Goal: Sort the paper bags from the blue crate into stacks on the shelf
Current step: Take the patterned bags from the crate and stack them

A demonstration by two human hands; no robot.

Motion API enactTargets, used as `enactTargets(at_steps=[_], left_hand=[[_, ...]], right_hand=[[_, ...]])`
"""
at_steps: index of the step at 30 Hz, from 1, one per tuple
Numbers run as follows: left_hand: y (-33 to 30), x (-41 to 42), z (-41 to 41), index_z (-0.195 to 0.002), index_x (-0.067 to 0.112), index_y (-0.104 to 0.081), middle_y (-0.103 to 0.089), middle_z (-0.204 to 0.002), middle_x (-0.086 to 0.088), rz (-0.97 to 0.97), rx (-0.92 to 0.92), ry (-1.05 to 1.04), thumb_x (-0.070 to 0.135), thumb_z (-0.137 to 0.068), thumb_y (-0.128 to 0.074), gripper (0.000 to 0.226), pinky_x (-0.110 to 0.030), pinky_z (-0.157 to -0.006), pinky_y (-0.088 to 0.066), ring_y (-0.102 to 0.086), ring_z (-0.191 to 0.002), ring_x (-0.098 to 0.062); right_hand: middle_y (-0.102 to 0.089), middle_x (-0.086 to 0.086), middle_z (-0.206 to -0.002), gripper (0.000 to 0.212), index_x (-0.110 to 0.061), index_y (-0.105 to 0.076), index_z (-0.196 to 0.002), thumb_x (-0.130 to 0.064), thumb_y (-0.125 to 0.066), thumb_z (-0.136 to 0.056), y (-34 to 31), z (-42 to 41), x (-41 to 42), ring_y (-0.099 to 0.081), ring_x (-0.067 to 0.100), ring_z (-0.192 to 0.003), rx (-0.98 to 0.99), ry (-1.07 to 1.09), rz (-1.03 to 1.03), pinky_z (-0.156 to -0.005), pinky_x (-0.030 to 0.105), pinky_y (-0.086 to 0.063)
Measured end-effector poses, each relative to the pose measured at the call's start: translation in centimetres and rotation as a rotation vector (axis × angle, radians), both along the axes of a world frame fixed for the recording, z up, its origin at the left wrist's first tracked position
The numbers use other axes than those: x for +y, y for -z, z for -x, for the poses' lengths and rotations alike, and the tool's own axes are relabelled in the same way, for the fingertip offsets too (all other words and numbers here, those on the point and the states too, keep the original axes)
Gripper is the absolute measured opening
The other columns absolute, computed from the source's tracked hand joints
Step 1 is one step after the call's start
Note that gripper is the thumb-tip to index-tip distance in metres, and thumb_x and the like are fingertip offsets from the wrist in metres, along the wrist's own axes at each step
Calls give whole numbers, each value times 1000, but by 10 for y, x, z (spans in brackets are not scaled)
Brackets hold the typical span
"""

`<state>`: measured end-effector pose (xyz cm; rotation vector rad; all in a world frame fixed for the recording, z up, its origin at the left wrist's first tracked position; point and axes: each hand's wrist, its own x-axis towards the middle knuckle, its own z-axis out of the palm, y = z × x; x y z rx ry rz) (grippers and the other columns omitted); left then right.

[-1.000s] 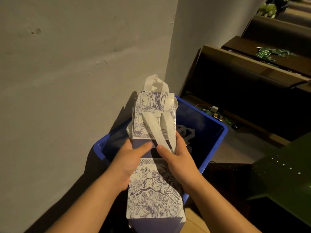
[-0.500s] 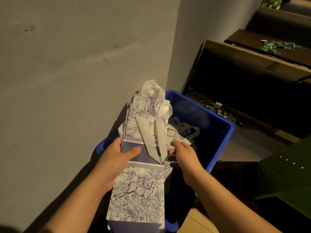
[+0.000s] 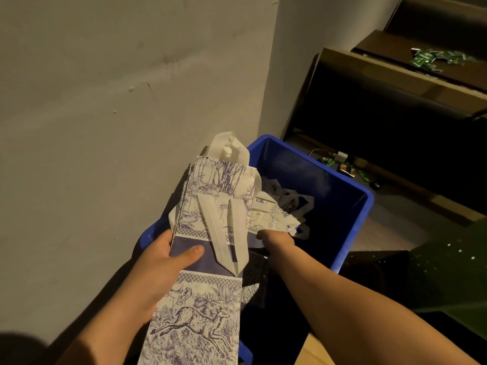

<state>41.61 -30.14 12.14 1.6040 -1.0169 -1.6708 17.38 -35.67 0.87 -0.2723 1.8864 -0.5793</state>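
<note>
Over a blue crate (image 3: 353, 206) set against a grey wall (image 3: 105, 101), a person's left hand (image 3: 163, 270) grips a flat blue-and-white printed paper bag (image 3: 200, 312), thumb across its front. The right hand (image 3: 276, 237) reaches into the crate among more bags (image 3: 274, 214); fingers hidden, so grip can't be told. Dark shelves (image 3: 395, 101) stand at right w/ small green items (image 3: 432, 59).

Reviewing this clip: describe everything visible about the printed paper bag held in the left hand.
The flat-folded white paper bag with blue-violet forest-and-deer print has a plain violet band across its middle and white ribbon handles, one pair folded down its front, another poking past its top. It lies tilted over the near-left corner of the blue plastic crate. The left hand grips its left edge, thumb on the band. The right hand reaches into the crate beside it.
</note>
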Motion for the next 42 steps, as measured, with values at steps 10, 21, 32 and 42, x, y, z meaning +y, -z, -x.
enactTargets(at_steps=[10,21,32,42], left_hand=[[4,-1,0,-121,24,-66,-79,-109,-4,-37,35,-29,7,-94,-68,32,-53,-94,-57,-76,-100,-27],[2,-1,0,-120,24,-67,-80,-107,-1,-42,19,-42,6,-93,-69,32,-51,-93,-58,-77,-98,-25],[1,-1,0,-118,25,-67,-80,-106,-2,-49,15,-41,6,-93,-69,31,-44,-86,-59,-77,-96,-24],[0,-2,-2,-118,27,-68,-80,-105,-2,-43,-7,-20,10,-93,-71,31,-45,-86,-58,-78,-93,-24]], right_hand=[[-57,17,-126,65,-2,-58,-117,-36,-75,-65,67,13,-15,-68,41,-96,-48,216,-8,-81,48,-61],[-49,8,-126,67,3,-57,-115,-39,-81,-69,42,-5,-20,-64,32,-92,33,156,37,-68,45,-59],[-69,13,-101,32,-8,-55,-93,-19,-83,-83,30,-12,-13,-69,34,-97,217,-191,87,-87,46,-61],[-73,7,-111,13,-22,-61,-94,-9,-63,-92,-22,21,-4,-68,31,-101,261,-182,317,-95,46,-58]])
